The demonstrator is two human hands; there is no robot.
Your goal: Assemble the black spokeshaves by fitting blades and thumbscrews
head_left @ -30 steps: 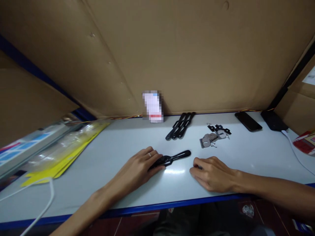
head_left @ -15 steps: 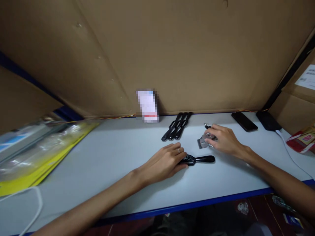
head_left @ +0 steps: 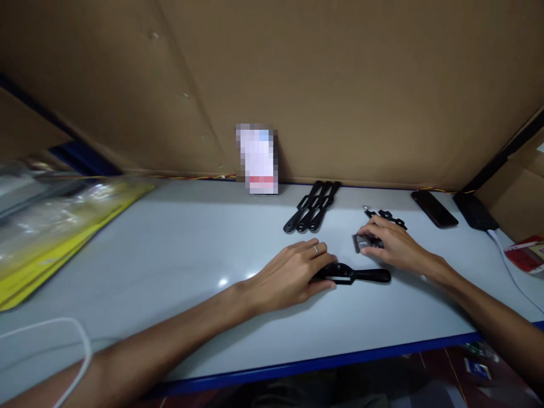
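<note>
My left hand (head_left: 297, 273) lies flat on the white table (head_left: 178, 266), its fingers pressing one end of a black handle-shaped part (head_left: 359, 275) that points right. My right hand (head_left: 391, 243) rests just behind it on a pile of small grey metal pieces (head_left: 361, 242), fingers curled over them. A few small black clips (head_left: 386, 215) lie beyond the fingertips. A row of three black handle parts (head_left: 313, 205) lies farther back, untouched.
Cardboard walls close in the back and sides. A blurred white card (head_left: 257, 160) leans on the back wall. Two black phones (head_left: 434, 208) lie at back right with a white cable (head_left: 508, 266). Yellow plastic-wrapped packs (head_left: 51, 232) sit left; a white cable (head_left: 72, 334) loops near the front edge.
My right hand moved from the table front up to the metal pieces and settled on them. My left hand slid the black part to the right.
</note>
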